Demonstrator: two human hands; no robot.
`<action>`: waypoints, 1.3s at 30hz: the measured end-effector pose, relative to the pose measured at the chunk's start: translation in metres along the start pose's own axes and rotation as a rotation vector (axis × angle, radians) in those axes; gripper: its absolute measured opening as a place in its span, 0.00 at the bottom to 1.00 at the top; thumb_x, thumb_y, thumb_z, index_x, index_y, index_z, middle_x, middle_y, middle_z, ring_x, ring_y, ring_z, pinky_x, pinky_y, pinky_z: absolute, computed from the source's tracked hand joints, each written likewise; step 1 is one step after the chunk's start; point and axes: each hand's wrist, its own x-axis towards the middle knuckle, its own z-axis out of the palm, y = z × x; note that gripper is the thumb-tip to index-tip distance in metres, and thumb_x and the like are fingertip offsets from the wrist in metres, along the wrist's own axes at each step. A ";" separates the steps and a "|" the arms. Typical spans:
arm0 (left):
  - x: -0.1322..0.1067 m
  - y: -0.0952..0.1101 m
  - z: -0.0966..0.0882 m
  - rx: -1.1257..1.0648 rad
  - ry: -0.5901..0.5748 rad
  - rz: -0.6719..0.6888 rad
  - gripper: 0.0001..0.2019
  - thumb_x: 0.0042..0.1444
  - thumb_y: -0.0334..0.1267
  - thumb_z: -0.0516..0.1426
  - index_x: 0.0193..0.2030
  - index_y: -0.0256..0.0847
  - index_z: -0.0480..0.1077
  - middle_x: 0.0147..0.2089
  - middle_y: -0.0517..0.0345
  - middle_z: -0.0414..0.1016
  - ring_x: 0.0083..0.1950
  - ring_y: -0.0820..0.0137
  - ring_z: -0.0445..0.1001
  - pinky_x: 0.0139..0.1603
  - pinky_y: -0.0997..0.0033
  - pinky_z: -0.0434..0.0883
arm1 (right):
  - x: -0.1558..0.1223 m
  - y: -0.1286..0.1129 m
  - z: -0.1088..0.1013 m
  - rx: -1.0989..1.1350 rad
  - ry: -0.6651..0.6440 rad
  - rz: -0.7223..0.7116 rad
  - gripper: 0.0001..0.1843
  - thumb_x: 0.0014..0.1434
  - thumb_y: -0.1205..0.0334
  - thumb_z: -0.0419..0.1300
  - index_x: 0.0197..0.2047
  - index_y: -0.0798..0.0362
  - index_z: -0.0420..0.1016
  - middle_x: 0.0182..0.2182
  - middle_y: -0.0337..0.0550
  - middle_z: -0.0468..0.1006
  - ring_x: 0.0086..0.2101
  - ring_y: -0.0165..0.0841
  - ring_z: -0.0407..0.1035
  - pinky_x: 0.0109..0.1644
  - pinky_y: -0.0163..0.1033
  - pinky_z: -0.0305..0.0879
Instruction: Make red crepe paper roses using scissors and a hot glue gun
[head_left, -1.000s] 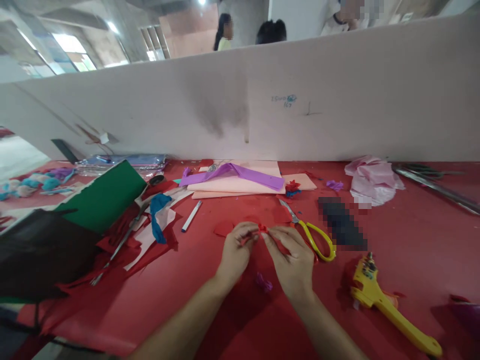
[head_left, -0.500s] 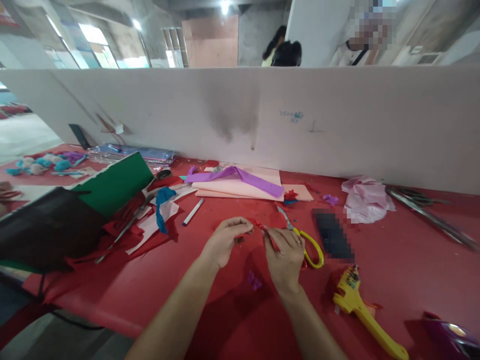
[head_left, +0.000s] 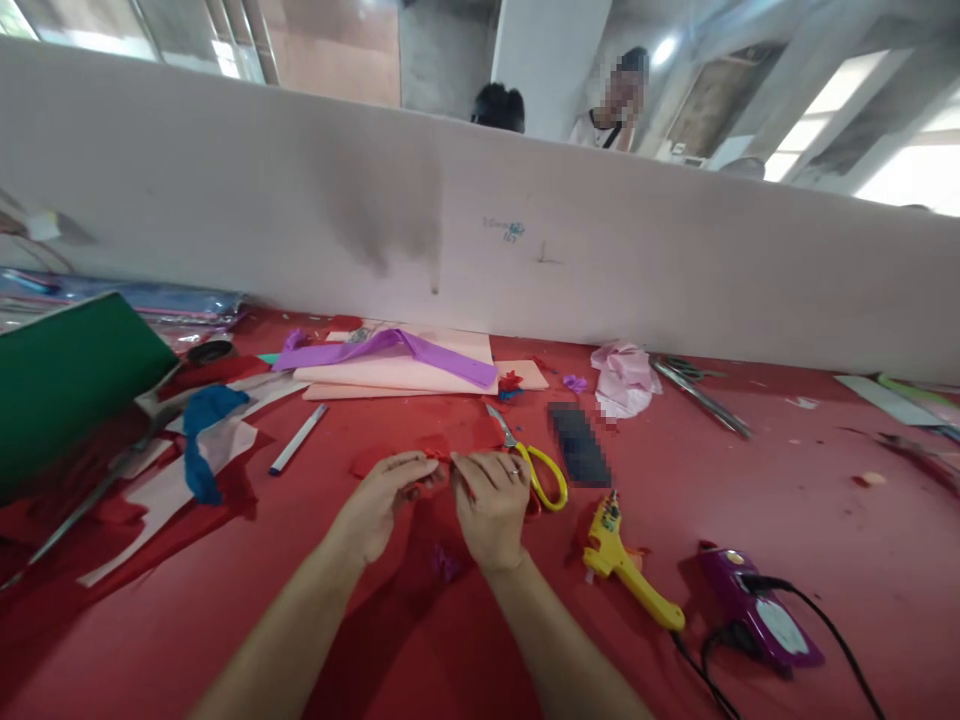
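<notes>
My left hand (head_left: 382, 500) and my right hand (head_left: 491, 505) meet over the red tabletop (head_left: 750, 500), fingers pinched together on a small piece of red paper (head_left: 439, 463) between them. Both hands are closed on it. A small purple paper scrap (head_left: 445, 563) lies on the table just below my wrists. Yellow-handled scissors (head_left: 534, 465) lie right beside my right hand.
A yellow glue gun (head_left: 626, 567) and a purple glue gun (head_left: 757, 618) with a black cord lie to the right. Pink sheets with a purple strip (head_left: 390, 355), a green sheet (head_left: 67, 375), blue and red scraps (head_left: 202, 440), pink tissue (head_left: 622, 375) surround the hands. A white partition (head_left: 480, 230) runs behind; people stand beyond.
The view has swung to the right, bringing the purple glue gun and more table into sight. My hands stay pinched together on the red paper piece.
</notes>
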 end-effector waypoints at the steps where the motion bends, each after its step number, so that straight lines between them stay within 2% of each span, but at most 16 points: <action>1: 0.000 0.001 0.001 -0.010 0.001 -0.002 0.05 0.42 0.37 0.63 0.26 0.38 0.76 0.29 0.56 0.75 0.34 0.70 0.70 0.35 0.74 0.62 | 0.000 0.000 0.000 -0.006 0.001 0.005 0.07 0.59 0.65 0.59 0.39 0.47 0.78 0.32 0.40 0.81 0.35 0.34 0.70 0.48 0.45 0.55; 8: 0.002 -0.003 0.000 -0.027 0.013 0.016 0.05 0.45 0.37 0.61 0.25 0.38 0.74 0.28 0.58 0.74 0.32 0.72 0.68 0.33 0.74 0.61 | 0.001 0.002 -0.004 -0.032 0.000 -0.011 0.07 0.59 0.65 0.59 0.38 0.47 0.78 0.33 0.40 0.81 0.35 0.34 0.70 0.49 0.46 0.54; 14: 0.003 -0.004 -0.002 -0.053 0.030 0.011 0.05 0.42 0.36 0.62 0.25 0.36 0.75 0.28 0.57 0.74 0.31 0.73 0.68 0.32 0.74 0.59 | 0.001 0.004 -0.004 -0.078 0.018 -0.068 0.06 0.58 0.65 0.60 0.37 0.49 0.78 0.32 0.40 0.81 0.35 0.35 0.70 0.49 0.46 0.54; 23: 0.003 -0.001 -0.004 -0.046 -0.021 -0.008 0.02 0.42 0.32 0.59 0.22 0.37 0.70 0.25 0.60 0.71 0.28 0.75 0.64 0.32 0.74 0.57 | 0.000 0.004 0.000 -0.070 0.093 -0.072 0.04 0.57 0.64 0.62 0.35 0.49 0.79 0.31 0.39 0.81 0.33 0.33 0.70 0.48 0.44 0.55; 26: 0.002 0.000 -0.007 0.007 -0.037 0.038 0.03 0.44 0.33 0.57 0.23 0.37 0.70 0.26 0.60 0.71 0.29 0.75 0.64 0.32 0.73 0.56 | 0.000 0.004 0.000 -0.053 0.093 -0.063 0.04 0.57 0.64 0.62 0.35 0.49 0.79 0.31 0.39 0.81 0.33 0.34 0.70 0.48 0.45 0.55; 32: -0.001 0.004 -0.007 0.097 0.027 0.199 0.03 0.46 0.34 0.58 0.26 0.38 0.72 0.27 0.61 0.72 0.33 0.73 0.68 0.38 0.73 0.59 | 0.001 0.003 -0.002 -0.039 0.104 -0.086 0.04 0.57 0.65 0.62 0.36 0.50 0.79 0.30 0.40 0.81 0.33 0.34 0.70 0.47 0.45 0.56; 39: -0.005 0.008 -0.004 0.071 -0.002 0.202 0.01 0.43 0.31 0.59 0.25 0.38 0.73 0.26 0.62 0.71 0.33 0.73 0.67 0.41 0.73 0.61 | 0.001 0.003 -0.001 0.020 0.084 -0.116 0.05 0.56 0.67 0.63 0.37 0.50 0.79 0.30 0.39 0.80 0.32 0.34 0.69 0.46 0.46 0.57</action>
